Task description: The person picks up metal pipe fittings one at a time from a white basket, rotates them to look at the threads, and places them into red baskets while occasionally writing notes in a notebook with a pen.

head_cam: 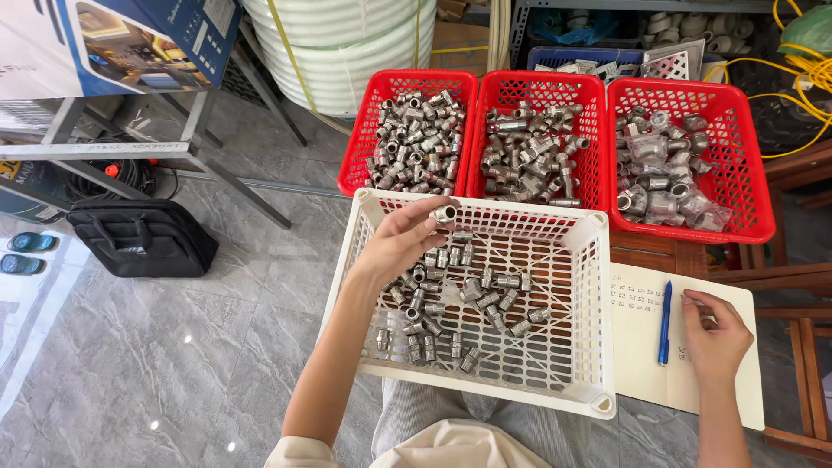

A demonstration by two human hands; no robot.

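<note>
Your left hand [400,240] is pinched narrow around a small metal fitting [445,213], held up between the fingertips just above the far rim of the white basket [568,374] on your lap. The rest of the loose fittings [451,303] lie scattered over the middle and left of that basket's floor. Your right hand [712,334] rests on the open notebook [637,347] beside the basket; its fingers are curled loosely and hold nothing I can make out, with the blue pen [665,321] lying just to its left, apart from the fingers. Beyond the white basket stand three red baskets side by side: the left red basket [360,130] with small straight pieces, the middle red basket [598,104] with longer and tee-shaped ones, and the right red basket [756,173] with larger parts, some of them bagged. Judging by this, you are mid-sort: one piece has been lifted out and is being looked at. The next move calls for matching its shape to one of the red baskets; it sits nearest the left and middle ones, so check it closely, since those two lots look much alike from here. Keep the pinch firm, as the piece is small and smooth.
</note>
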